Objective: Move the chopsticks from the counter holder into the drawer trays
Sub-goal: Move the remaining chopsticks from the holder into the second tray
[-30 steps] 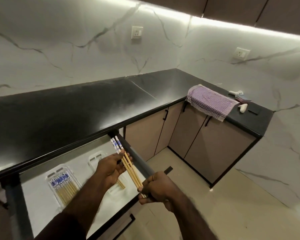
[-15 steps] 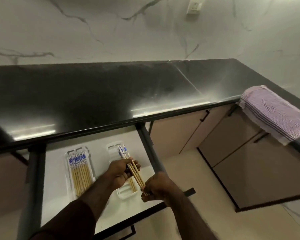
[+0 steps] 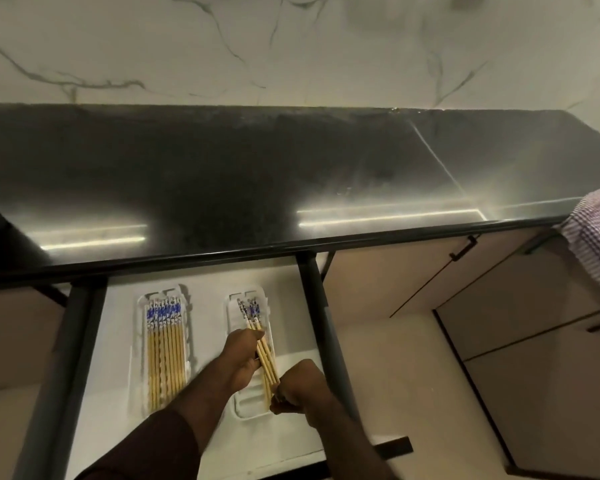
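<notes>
Head view: the drawer (image 3: 201, 299) is standing pulled out beneath the black bench (image 3: 222, 174) edge, with bare white floor lying between its two trays. The left hand (image 3: 241, 358) and right hand (image 3: 297, 386) are each gripping a bundle of chopsticks (image 3: 265, 355) over the right tray (image 3: 248, 407), blue-patterned ends pointing toward the bench. The left tray (image 3: 137, 375) is holding a neat row of chopsticks (image 3: 163, 351).
</notes>
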The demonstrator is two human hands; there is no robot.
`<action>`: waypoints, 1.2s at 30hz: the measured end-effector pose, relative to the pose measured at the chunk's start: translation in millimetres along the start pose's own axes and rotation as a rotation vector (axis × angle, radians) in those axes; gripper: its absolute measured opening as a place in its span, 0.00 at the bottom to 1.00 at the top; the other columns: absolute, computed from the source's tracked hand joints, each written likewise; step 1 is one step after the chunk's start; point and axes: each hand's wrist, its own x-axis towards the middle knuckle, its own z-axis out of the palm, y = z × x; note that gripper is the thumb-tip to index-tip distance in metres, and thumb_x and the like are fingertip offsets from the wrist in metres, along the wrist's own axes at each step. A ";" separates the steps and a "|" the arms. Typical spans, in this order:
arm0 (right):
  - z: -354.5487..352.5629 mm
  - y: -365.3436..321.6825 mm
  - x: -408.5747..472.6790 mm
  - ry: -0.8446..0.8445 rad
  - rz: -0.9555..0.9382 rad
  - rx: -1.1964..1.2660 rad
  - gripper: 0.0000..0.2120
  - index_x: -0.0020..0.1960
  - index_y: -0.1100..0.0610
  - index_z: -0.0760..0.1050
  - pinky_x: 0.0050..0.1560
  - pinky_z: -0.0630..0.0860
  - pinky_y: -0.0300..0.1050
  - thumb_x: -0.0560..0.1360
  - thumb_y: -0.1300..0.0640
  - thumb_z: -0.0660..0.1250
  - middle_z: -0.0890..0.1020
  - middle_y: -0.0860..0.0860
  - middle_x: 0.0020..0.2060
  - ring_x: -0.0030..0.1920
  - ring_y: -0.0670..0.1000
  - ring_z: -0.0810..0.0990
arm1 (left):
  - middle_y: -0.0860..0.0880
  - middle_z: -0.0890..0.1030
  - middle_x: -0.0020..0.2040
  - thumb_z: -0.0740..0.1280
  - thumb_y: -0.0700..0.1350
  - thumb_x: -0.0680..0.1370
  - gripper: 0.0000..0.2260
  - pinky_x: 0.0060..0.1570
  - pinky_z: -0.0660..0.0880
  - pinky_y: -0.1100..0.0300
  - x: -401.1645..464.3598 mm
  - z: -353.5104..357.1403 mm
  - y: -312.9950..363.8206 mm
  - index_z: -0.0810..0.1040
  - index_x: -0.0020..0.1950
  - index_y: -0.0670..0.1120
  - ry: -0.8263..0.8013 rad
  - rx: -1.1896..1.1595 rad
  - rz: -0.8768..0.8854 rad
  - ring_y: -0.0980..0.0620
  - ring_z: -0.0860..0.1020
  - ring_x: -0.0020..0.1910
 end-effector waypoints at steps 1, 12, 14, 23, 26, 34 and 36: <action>4.6 -1.2 5.3 0.002 -0.002 0.011 0.13 0.55 0.65 0.75 0.30 0.82 0.43 0.73 0.64 0.73 0.84 0.58 0.41 0.31 0.51 0.85 | 0.39 0.76 0.42 0.58 0.37 0.82 0.13 0.50 0.75 0.48 6.7 -0.2 0.2 0.73 0.64 0.33 0.011 0.021 0.010 0.43 0.76 0.41; 52.3 -1.9 33.1 0.044 -0.057 -0.062 0.19 0.58 0.62 0.75 0.51 0.82 0.52 0.68 0.62 0.73 0.83 0.58 0.51 0.50 0.59 0.84 | 0.44 0.80 0.57 0.55 0.32 0.78 0.21 0.54 0.77 0.52 34.6 -10.1 -11.3 0.71 0.69 0.46 -0.013 0.331 0.121 0.46 0.79 0.55; 54.5 -2.4 33.8 0.053 -0.043 -0.168 0.23 0.60 0.61 0.74 0.55 0.80 0.46 0.67 0.59 0.76 0.82 0.55 0.55 0.54 0.56 0.83 | 0.45 0.77 0.63 0.55 0.32 0.78 0.24 0.57 0.75 0.52 35.5 -10.6 -14.0 0.67 0.73 0.48 -0.033 0.381 0.126 0.47 0.76 0.58; 71.3 8.2 51.6 0.154 -0.107 -0.508 0.17 0.62 0.56 0.73 0.58 0.75 0.40 0.74 0.56 0.69 0.80 0.51 0.60 0.59 0.51 0.80 | 0.42 0.70 0.70 0.60 0.37 0.80 0.24 0.69 0.69 0.48 42.3 -8.4 -27.6 0.62 0.77 0.45 -0.030 0.537 0.082 0.43 0.71 0.67; 76.0 7.2 53.4 0.183 -0.142 -0.564 0.15 0.61 0.55 0.75 0.57 0.75 0.40 0.75 0.57 0.67 0.80 0.51 0.58 0.58 0.51 0.80 | 0.42 0.71 0.69 0.60 0.40 0.81 0.23 0.64 0.71 0.52 44.4 -9.5 -30.2 0.62 0.76 0.45 -0.040 0.554 0.057 0.44 0.72 0.65; 87.8 13.1 56.1 0.259 -0.223 -0.652 0.13 0.62 0.52 0.76 0.53 0.75 0.37 0.78 0.54 0.63 0.81 0.49 0.57 0.56 0.48 0.81 | 0.42 0.73 0.65 0.58 0.44 0.83 0.19 0.57 0.72 0.56 46.1 -15.8 -33.6 0.65 0.73 0.42 -0.048 0.549 -0.021 0.47 0.74 0.60; 88.2 16.6 59.9 0.298 -0.271 -0.648 0.13 0.62 0.52 0.76 0.53 0.74 0.37 0.79 0.53 0.62 0.81 0.49 0.57 0.56 0.48 0.81 | 0.42 0.74 0.65 0.58 0.44 0.83 0.18 0.56 0.71 0.57 46.1 -17.0 -34.9 0.66 0.72 0.42 -0.055 0.525 -0.027 0.47 0.73 0.60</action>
